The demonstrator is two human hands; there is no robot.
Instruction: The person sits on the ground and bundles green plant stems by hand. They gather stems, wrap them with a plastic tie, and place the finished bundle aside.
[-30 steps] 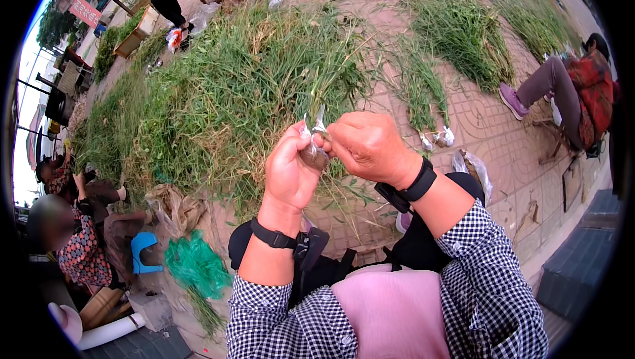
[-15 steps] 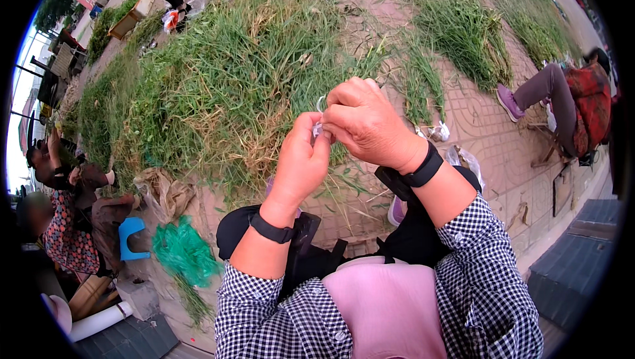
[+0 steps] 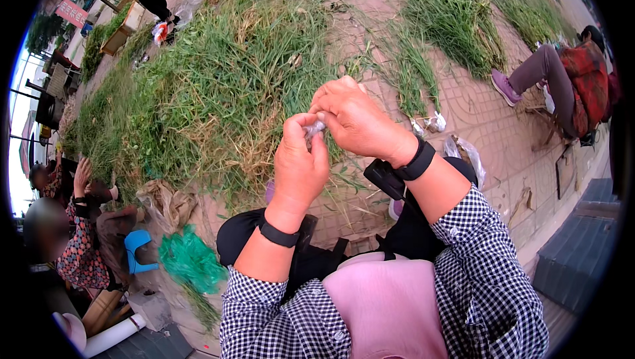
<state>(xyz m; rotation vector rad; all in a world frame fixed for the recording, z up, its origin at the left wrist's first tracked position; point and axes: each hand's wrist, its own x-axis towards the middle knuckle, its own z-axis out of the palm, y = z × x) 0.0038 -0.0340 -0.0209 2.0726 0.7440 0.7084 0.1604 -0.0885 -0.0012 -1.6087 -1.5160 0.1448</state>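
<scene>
A small crumpled bit of whitish, see-through plastic (image 3: 315, 130) is pinched between the thumb and fingers of my left hand (image 3: 301, 160). Against it presses my right hand (image 3: 364, 122), its thumb and fingertips closed at the plastic's upper end; the back of the hand hides what exactly they grip. Both hands are raised in front of my chest, fingertips nearly meeting. Beyond and below them spreads a large heap of cut green grass (image 3: 225, 74), with dry yellow stalks mixed in.
More grass bundles (image 3: 453, 25) lie on the paving at the right, with small white plastic wads (image 3: 435, 122) nearby. A green plastic bag (image 3: 192, 260), a brown bag (image 3: 165, 203) and a blue stool (image 3: 137, 253) are at my left. People sit at left, right and far side.
The white loop that stuck up over my fingertips no longer shows. My right hand has shifted slightly left. A person at the left has raised a hand.
</scene>
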